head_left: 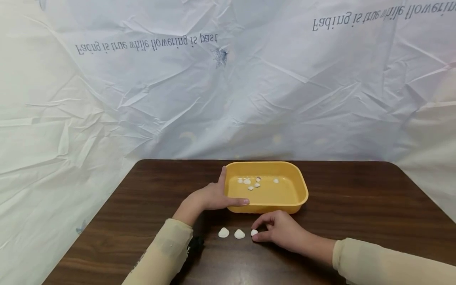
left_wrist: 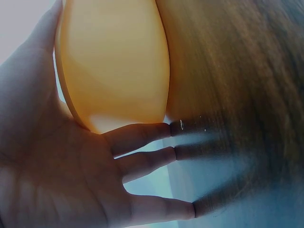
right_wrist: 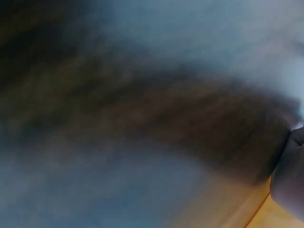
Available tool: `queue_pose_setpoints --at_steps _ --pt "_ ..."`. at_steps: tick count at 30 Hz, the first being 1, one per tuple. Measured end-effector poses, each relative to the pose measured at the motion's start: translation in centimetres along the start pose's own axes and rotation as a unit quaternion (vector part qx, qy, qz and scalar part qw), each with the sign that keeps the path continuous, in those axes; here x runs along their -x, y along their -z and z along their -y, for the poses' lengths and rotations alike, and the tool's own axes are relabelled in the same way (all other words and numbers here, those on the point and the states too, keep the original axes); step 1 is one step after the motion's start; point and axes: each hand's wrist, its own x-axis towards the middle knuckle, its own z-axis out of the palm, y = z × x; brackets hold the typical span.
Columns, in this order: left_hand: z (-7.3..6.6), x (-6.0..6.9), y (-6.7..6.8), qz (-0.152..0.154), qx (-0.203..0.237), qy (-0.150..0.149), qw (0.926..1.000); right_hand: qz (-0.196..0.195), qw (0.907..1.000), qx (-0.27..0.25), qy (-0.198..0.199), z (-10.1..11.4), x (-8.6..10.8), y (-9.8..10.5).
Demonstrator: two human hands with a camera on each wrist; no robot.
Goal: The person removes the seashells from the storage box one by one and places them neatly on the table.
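Observation:
My left hand [head_left: 213, 196] rests against the near left corner of a yellow plastic tub [head_left: 303, 194]. Its thumb lies along the front rim. The left wrist view shows the other fingers straight and spread, the upper one touching the tub's wall [left_wrist: 116, 61]. Between thumb and forefinger, my right hand [head_left: 285, 231] pinches a small white seashell [head_left: 254, 232] at the table top, in front of the tub. Two more white shells, a middle one [head_left: 239, 234] and a left one [head_left: 223, 232], lie in line with it. Blur fills most of the right wrist view.
Several small shells lie inside the tub, one shell [head_left: 276, 180] apart at the right. The dark wooden table [head_left: 356, 198] ends at a white printed sheet [head_left: 228, 99] behind it. A black object [head_left: 195, 244] sits beside my left sleeve.

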Motion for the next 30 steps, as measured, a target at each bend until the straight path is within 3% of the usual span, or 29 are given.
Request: queue_pose_setpoints --at_steps 12,30 --pt "0.21 -0.01 0.17 -0.001 0.007 -0.007 1.0000 -0.006 0.9998 0.018 0.006 0.06 -0.22 -0.45" --pt "0.07 0.00 0.10 0.007 0.002 -0.008 0.9999 -0.005 1.0000 0.003 -0.004 0.04 0.05 -0.36"
